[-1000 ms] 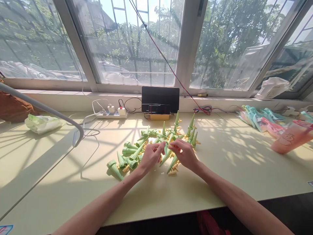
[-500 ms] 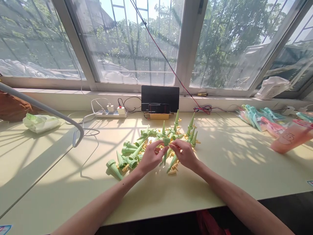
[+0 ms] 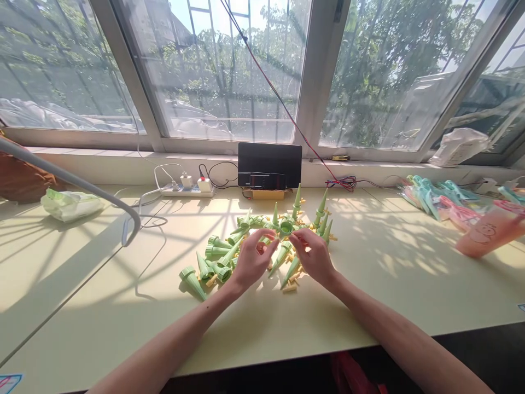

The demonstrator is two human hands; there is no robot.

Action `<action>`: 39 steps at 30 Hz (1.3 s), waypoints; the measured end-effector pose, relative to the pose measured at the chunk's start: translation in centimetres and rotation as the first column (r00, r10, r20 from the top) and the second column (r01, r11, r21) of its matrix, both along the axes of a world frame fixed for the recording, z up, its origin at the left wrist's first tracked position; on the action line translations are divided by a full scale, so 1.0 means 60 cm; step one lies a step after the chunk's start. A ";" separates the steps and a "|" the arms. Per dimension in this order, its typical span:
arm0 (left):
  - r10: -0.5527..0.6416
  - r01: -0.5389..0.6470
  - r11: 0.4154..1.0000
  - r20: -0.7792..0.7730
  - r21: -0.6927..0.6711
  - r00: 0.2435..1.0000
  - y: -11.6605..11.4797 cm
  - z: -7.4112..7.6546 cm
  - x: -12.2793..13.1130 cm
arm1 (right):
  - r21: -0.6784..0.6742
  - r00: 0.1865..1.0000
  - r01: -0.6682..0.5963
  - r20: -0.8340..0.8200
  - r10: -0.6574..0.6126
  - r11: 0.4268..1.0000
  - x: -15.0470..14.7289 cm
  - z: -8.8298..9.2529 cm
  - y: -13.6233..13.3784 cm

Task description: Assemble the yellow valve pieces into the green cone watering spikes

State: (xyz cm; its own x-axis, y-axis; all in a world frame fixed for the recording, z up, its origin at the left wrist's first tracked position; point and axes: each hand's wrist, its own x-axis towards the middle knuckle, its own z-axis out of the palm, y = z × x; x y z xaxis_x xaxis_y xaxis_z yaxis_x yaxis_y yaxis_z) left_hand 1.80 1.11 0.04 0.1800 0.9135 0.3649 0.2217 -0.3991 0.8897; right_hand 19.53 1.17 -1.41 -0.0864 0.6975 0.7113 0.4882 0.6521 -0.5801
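1. My left hand is loosely curved, thumb and forefinger parted, just left of the green spike; I cannot tell whether its tips touch it.
2. My right hand pinches the rim of that green plastic spike at its right side, thumb and forefinger drawn close.
3. The spike sits between my two hands, above the heap, its round open end tilted towards me.
4. Around and beneath my hands lie loose green spikes, several on their sides to the left, with upright ones beyond my right hand.
5. Small yellow pegs are scattered among them, a few just below my fingers on the pale tabletop.
6. Behind the heap, a black tablet leans upright by the windowsill, with a power strip to its left.
7. Well off to my right lies a pink tumbler.
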 end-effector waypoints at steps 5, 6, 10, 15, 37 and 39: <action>-0.008 0.018 0.990 0.075 -0.140 0.997 0.000 0.008 0.001 | 0.047 0.999 -0.009 0.033 0.008 0.999 0.001 0.004 -0.002; -0.025 0.039 0.985 0.085 -0.167 0.996 0.000 0.008 0.001 | 0.056 0.998 -0.031 0.051 0.028 0.998 0.000 0.005 -0.003; -0.065 0.080 0.973 0.073 -0.217 0.995 0.001 0.008 -0.001 | 0.064 0.991 -0.096 0.098 0.089 0.993 -0.002 0.007 -0.007; -0.100 0.121 0.965 0.099 -0.234 0.990 0.003 0.006 -0.003 | 0.042 0.991 -0.118 0.076 0.115 0.992 0.000 0.002 -0.004; -0.152 0.154 0.981 0.028 -0.115 0.988 0.002 0.008 -0.006 | -0.035 0.978 -0.144 0.146 0.148 0.989 0.001 -0.005 0.001; -0.161 0.165 0.981 0.042 -0.100 0.986 0.002 0.007 -0.005 | -0.043 0.977 -0.144 0.152 0.149 0.989 0.002 -0.004 0.001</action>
State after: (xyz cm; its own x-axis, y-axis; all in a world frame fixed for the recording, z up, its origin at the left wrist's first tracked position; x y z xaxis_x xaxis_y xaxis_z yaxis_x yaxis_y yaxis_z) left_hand 1.50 1.22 0.47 0.3188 0.9058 0.2789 0.1303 -0.3334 0.9337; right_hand 19.63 1.22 -1.64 -0.2964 0.6913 0.6590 0.4739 0.7055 -0.5269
